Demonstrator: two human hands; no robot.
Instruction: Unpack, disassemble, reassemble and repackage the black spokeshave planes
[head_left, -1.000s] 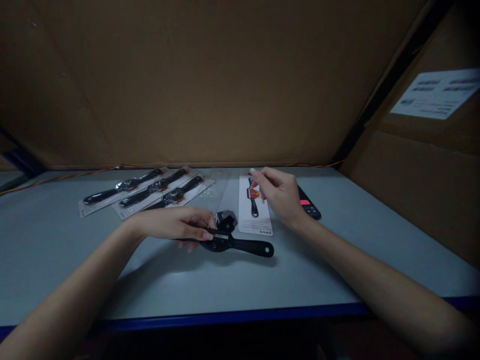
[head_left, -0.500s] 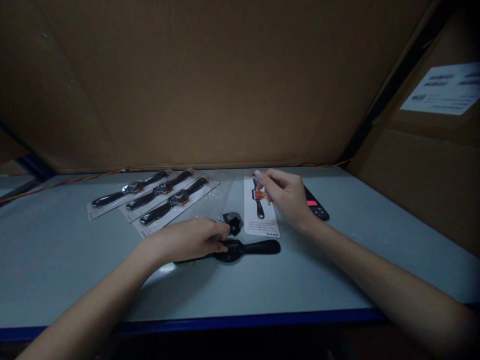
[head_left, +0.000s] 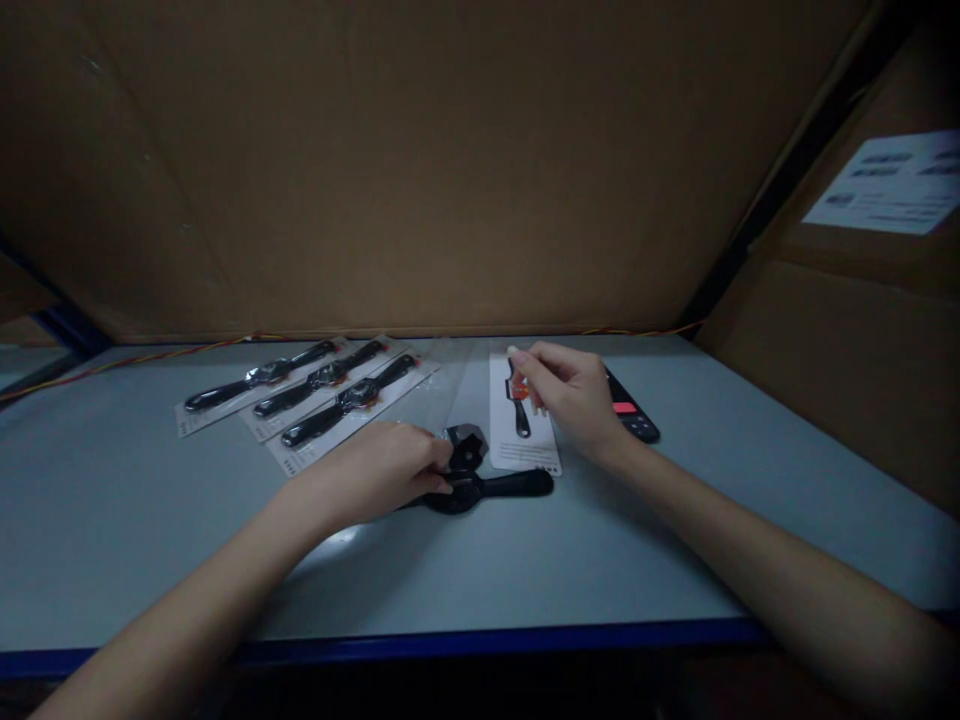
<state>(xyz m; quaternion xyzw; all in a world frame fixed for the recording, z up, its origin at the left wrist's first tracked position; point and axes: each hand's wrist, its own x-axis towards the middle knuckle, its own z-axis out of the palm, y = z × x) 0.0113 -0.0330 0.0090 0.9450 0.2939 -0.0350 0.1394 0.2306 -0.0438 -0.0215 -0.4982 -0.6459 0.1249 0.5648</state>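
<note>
My left hand grips a black metal spokeshave around its middle. The spokeshave's right handle lies on the table and its faceted metal head stands up beside my fingers, while its left handle is hidden under my hand. My right hand hovers over a white product card printed with a spokeshave and a red-orange emblem. Its fingertips are near the card's top, and I cannot tell whether they pinch it.
Several spokeshaves in clear packs on white cards lie at the back left of the grey table. A black item with a pink mark sits behind my right hand. Cardboard walls and a thin wire run along the back.
The spokeshave has turned in my left hand, and its right handle now points more directly right. My left hand has closed around it, while my right hand stays over the card.
</note>
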